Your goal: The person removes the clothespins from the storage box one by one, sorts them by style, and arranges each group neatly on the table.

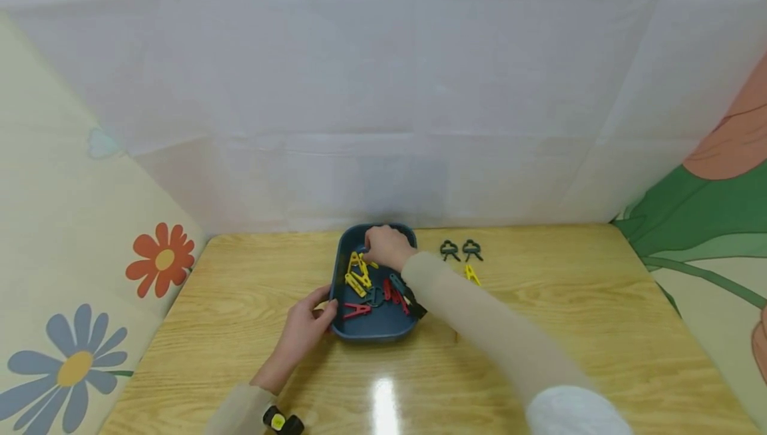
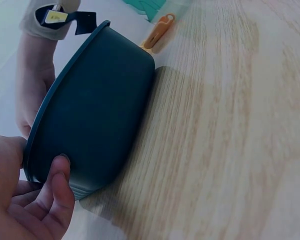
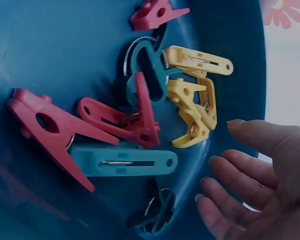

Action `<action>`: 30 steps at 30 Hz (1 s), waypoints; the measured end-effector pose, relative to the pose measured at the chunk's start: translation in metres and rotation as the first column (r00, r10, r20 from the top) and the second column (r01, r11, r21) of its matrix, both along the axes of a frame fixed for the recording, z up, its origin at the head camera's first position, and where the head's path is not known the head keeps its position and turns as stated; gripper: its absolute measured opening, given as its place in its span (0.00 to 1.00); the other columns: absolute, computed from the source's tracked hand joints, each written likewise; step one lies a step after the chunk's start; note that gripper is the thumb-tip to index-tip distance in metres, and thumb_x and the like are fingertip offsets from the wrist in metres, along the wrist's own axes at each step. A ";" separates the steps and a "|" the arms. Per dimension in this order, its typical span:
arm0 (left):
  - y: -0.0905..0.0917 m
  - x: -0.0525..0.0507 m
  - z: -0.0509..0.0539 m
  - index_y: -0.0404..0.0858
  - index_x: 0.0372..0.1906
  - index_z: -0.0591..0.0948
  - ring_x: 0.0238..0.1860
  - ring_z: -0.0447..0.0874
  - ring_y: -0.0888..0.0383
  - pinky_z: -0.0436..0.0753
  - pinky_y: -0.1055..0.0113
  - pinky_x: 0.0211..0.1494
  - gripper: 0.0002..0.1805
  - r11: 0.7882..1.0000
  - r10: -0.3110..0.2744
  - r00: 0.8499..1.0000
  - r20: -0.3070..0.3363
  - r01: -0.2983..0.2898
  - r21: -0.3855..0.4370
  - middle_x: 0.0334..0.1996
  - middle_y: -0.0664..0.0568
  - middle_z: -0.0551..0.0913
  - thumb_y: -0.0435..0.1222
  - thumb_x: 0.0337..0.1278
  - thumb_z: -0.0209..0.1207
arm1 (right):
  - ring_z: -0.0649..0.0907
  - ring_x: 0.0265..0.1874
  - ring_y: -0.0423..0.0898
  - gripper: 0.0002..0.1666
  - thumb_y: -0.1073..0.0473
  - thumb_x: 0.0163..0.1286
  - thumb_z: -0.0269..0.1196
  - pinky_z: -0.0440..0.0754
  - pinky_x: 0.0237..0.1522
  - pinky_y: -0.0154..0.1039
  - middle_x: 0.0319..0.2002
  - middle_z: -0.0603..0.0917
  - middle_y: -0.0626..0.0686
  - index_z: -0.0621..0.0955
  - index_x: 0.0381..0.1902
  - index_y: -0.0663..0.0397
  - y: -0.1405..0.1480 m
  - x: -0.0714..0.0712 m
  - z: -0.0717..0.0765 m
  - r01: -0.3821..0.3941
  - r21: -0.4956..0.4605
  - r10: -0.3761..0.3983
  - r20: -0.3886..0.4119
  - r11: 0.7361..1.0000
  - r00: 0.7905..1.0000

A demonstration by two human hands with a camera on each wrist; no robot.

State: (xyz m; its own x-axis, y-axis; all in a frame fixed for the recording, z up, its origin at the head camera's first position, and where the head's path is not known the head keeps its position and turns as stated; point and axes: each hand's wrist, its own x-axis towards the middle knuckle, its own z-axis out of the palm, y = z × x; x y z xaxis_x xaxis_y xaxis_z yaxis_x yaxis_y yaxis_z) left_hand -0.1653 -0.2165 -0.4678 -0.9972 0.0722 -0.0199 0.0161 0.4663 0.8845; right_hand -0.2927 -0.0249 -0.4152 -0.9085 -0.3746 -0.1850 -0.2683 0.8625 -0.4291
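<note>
A dark blue plastic basin (image 1: 374, 328) stands on the table with several clothes pegs in it. My left hand (image 1: 307, 325) pinches its left side at the rim, with fingers against the outer wall (image 2: 90, 105). Inside the basin reaches my right hand (image 1: 388, 247), its fingers spread and holding nothing in the right wrist view. Nearest to those fingers are yellow pegs (image 3: 190, 107). Red pegs (image 3: 50, 130), a teal peg (image 3: 125, 160) and dark green round-jawed clips (image 3: 145, 70) lie around them.
On the wooden table (image 1: 539, 288), right of the basin, lie two dark green clips (image 1: 471, 250) and a yellow peg (image 1: 472, 275), partly behind the right sleeve. A white sheet (image 1: 311, 88) hangs along the back edge.
</note>
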 end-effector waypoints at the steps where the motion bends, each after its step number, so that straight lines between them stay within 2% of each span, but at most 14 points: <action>1: 0.000 0.000 0.000 0.29 0.70 0.75 0.32 0.87 0.54 0.86 0.64 0.31 0.23 1.000 0.000 1.000 0.000 0.000 0.003 0.60 0.32 0.81 0.31 0.76 0.57 | 0.86 0.42 0.46 0.15 0.52 0.73 0.69 0.85 0.45 0.42 0.48 0.87 0.51 0.86 0.52 0.53 -0.001 0.000 -0.001 0.004 0.004 -0.004 0.006 1.000 1.000; 4: 0.000 0.001 -0.001 0.29 0.70 0.75 0.32 0.87 0.55 0.86 0.64 0.31 0.23 1.000 0.002 1.000 0.001 -0.002 0.004 0.60 0.32 0.81 0.31 0.76 0.57 | 0.85 0.41 0.45 0.15 0.51 0.72 0.70 0.84 0.44 0.41 0.47 0.87 0.50 0.86 0.51 0.52 -0.002 -0.001 -0.005 0.010 0.017 -0.010 0.019 1.000 1.000; 8: 0.000 0.001 -0.002 0.30 0.70 0.76 0.30 0.86 0.57 0.86 0.65 0.31 0.23 1.000 0.008 1.000 -0.002 -0.008 -0.005 0.59 0.33 0.82 0.31 0.75 0.58 | 0.79 0.28 0.43 0.10 0.51 0.72 0.70 0.78 0.33 0.39 0.32 0.82 0.47 0.84 0.37 0.51 -0.004 -0.003 -0.010 0.011 0.029 -0.012 0.040 1.000 0.999; 11: 0.000 0.000 -0.003 0.30 0.70 0.76 0.29 0.85 0.60 0.85 0.65 0.30 0.23 1.000 0.011 1.000 -0.008 -0.011 -0.011 0.58 0.34 0.83 0.31 0.74 0.58 | 0.73 0.21 0.43 0.17 0.52 0.72 0.70 0.71 0.27 0.39 0.23 0.73 0.47 0.78 0.26 0.50 -0.007 -0.004 -0.013 0.009 0.042 -0.011 0.042 0.999 0.999; 13: 0.000 0.000 -0.003 0.30 0.69 0.77 0.28 0.85 0.61 0.84 0.66 0.30 0.23 1.000 0.011 1.000 -0.016 -0.011 -0.015 0.57 0.34 0.83 0.30 0.74 0.59 | 0.73 0.20 0.43 0.19 0.52 0.72 0.70 0.72 0.26 0.39 0.21 0.72 0.46 0.76 0.24 0.49 -0.009 -0.005 -0.015 0.008 0.059 -0.010 0.040 0.998 0.999; 17: 0.000 -0.001 -0.003 0.30 0.68 0.77 0.27 0.84 0.62 0.82 0.69 0.29 0.22 1.000 0.009 1.000 -0.025 -0.010 -0.016 0.56 0.34 0.84 0.29 0.74 0.58 | 0.80 0.24 0.43 0.13 0.53 0.70 0.72 0.79 0.30 0.41 0.25 0.81 0.47 0.82 0.28 0.49 -0.010 -0.004 -0.019 0.012 0.078 -0.016 0.041 0.997 0.999; 20: 0.001 -0.001 -0.003 0.30 0.68 0.77 0.27 0.84 0.62 0.82 0.69 0.28 0.22 1.000 0.010 1.000 -0.024 -0.010 -0.019 0.56 0.34 0.84 0.29 0.74 0.58 | 0.82 0.27 0.45 0.08 0.55 0.71 0.71 0.80 0.32 0.42 0.31 0.86 0.50 0.85 0.34 0.51 -0.010 -0.005 -0.021 0.019 0.078 -0.023 0.050 0.997 0.998; 26: 0.001 -0.001 -0.002 0.30 0.68 0.77 0.27 0.84 0.62 0.82 0.69 0.29 0.22 1.000 0.012 1.000 -0.019 -0.013 -0.024 0.57 0.34 0.83 0.30 0.74 0.58 | 0.82 0.26 0.46 0.07 0.56 0.70 0.71 0.79 0.30 0.42 0.36 0.88 0.52 0.87 0.40 0.54 -0.009 -0.004 -0.021 0.033 0.077 -0.036 0.041 0.996 0.999; 30: 0.001 -0.001 -0.002 0.30 0.68 0.77 0.28 0.84 0.62 0.82 0.69 0.29 0.22 1.000 0.008 1.000 -0.023 -0.008 -0.017 0.57 0.34 0.83 0.29 0.74 0.58 | 0.83 0.30 0.47 0.08 0.56 0.70 0.71 0.81 0.34 0.44 0.41 0.88 0.53 0.87 0.42 0.53 -0.011 -0.002 -0.020 0.038 0.088 -0.042 0.044 0.995 0.998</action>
